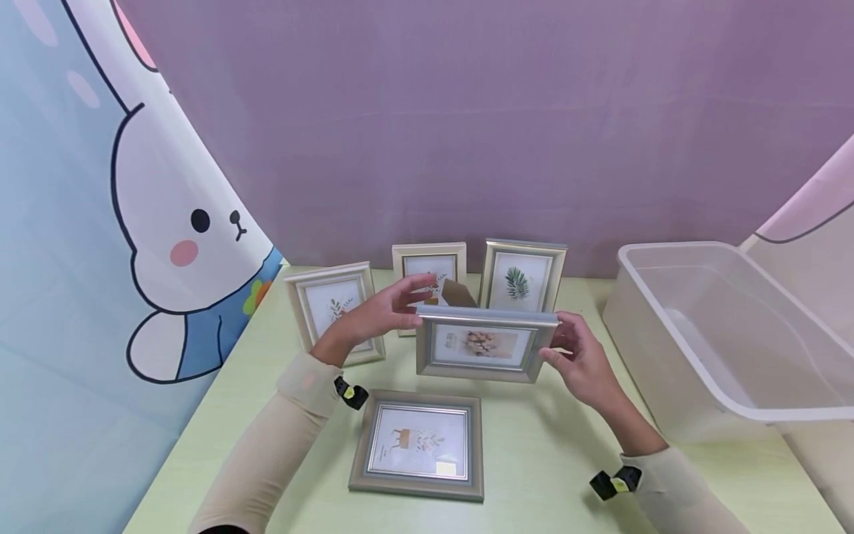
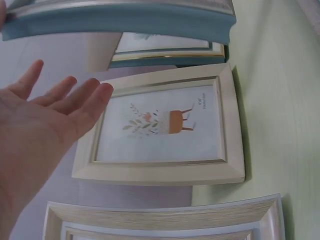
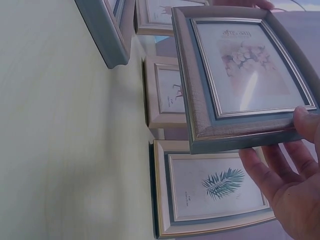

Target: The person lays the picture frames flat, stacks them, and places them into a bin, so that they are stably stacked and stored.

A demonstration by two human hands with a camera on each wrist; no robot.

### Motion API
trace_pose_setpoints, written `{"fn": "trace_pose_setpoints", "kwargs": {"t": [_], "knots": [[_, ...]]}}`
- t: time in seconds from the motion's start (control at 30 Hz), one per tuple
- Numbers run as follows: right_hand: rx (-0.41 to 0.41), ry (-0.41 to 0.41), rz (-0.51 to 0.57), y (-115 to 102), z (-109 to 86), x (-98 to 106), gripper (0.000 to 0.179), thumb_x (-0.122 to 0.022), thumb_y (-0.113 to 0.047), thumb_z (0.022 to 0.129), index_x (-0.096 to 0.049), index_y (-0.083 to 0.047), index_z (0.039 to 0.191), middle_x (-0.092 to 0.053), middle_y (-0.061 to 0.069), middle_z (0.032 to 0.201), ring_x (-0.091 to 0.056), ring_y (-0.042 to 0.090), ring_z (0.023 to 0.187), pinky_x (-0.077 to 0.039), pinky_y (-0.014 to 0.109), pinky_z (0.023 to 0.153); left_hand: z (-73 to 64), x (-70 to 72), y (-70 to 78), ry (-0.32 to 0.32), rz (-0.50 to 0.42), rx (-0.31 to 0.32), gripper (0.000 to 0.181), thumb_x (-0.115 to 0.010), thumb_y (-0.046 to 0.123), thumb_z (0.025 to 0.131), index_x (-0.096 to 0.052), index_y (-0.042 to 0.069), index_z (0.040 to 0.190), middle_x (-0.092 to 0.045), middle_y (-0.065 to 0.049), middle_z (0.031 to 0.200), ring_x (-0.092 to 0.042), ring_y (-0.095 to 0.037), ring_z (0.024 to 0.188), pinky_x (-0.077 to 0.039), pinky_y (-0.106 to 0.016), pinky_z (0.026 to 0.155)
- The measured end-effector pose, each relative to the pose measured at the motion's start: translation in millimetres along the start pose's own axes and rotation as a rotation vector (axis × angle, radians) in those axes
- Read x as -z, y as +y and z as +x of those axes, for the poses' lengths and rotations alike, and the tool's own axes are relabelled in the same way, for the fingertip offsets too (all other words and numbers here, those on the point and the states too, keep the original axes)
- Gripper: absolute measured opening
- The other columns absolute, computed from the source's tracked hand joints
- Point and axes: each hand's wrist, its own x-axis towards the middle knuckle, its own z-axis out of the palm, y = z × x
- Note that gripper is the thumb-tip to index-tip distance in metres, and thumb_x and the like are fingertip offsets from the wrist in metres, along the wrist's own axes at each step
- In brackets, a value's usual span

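My right hand (image 1: 579,360) pinches the right end of a silver-grey picture frame (image 1: 485,346), thumb on the front and fingers behind. The frame is held sideways above the table, its flower picture turned toward me. At its upper left corner is the thumb of my left hand (image 1: 379,310); the other fingers (image 2: 92,100) are extended and spread, apart from the frame in the left wrist view. A brown stand flap (image 1: 459,294) sticks up behind the held frame. Below it, another grey picture frame (image 1: 475,445) lies flat, showing a potted plant print.
Standing at the back are a cream frame (image 1: 300,311) at left, another cream frame (image 1: 396,259) in the middle, partly covered by my left hand, and a leaf-print frame (image 1: 490,271). A translucent plastic bin (image 1: 640,356) is on the right. Behind the table hangs a purple curtain (image 1: 467,133).
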Motion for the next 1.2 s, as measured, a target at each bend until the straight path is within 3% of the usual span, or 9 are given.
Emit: {"fn": "trace_pose_setpoints", "kwargs": {"t": [0.07,0.17,0.43,0.57,0.93,1.2], "knots": [[0.01,-0.004,0.011,0.5,-0.6,-0.3,0.056,-0.065,0.022,0.083,-0.043,0.011,0.133,-0.064,-0.015,0.099,-0.064,-0.004,0.09,-0.058,0.015,0.077,1.1,0.5,-2.6,-0.024,-0.014,-0.01,0.105,-0.079,0.056,0.083,-0.021,0.016,0.162,-0.017,-0.006,0.171,-0.021,-0.043,0.155,-0.028,-0.061,0.122],[0.022,-0.011,0.018,1.5,-1.5,-0.7,0.055,-0.065,0.022,0.084,-0.043,0.011,0.133,-0.064,-0.018,0.098,-0.065,-0.004,0.09,-0.058,0.015,0.077,2.9,1.0,-6.6,-0.057,-0.028,-0.029,0.116,-0.08,0.063,0.078,-0.017,0.016,0.163,-0.011,-0.009,0.172,-0.017,-0.045,0.155,-0.019,-0.063,0.124],[0.032,-0.023,0.03,1.6,-3.1,-2.3,0.055,-0.065,0.022,0.084,-0.042,0.012,0.133,-0.064,-0.02,0.1,-0.064,-0.004,0.091,-0.057,0.015,0.076,5.3,1.0,-10.5,-0.101,-0.109,-0.012,0.128,-0.083,0.065,0.071,-0.011,0.016,0.165,-0.01,-0.004,0.173,-0.014,-0.039,0.158,-0.034,-0.063,0.116],[0.037,-0.022,0.034,2.0,-2.9,-3.0,0.054,-0.065,0.023,0.084,-0.042,0.013,0.132,-0.064,-0.021,0.099,-0.064,-0.004,0.091,-0.057,0.015,0.076,5.9,0.9,-11.3,-0.108,-0.138,-0.001,0.133,-0.085,0.065,0.069,-0.008,0.013,0.164,-0.008,-0.005,0.173,-0.012,-0.038,0.158,-0.036,-0.064,0.114],[0.037,-0.013,0.028,3.4,-2.7,-2.8,0.055,-0.065,0.022,0.083,-0.042,0.012,0.132,-0.064,-0.022,0.099,-0.064,-0.005,0.092,-0.057,0.014,0.077,4.8,0.5,-9.8,-0.094,-0.094,-0.005,0.133,-0.082,0.07,0.068,-0.01,0.013,0.164,-0.009,-0.002,0.173,-0.016,-0.038,0.158,-0.038,-0.063,0.114],[0.019,-0.015,0.012,3.1,-3.7,-1.8,0.055,-0.066,0.02,0.085,-0.043,0.011,0.134,-0.064,-0.013,0.1,-0.064,-0.005,0.093,-0.057,0.015,0.077,1.1,-1.0,-8.2,-0.07,-0.005,-0.027,0.124,-0.077,0.07,0.075,-0.015,0.011,0.164,-0.005,-0.004,0.173,-0.021,-0.038,0.156,-0.024,-0.068,0.12]]}}
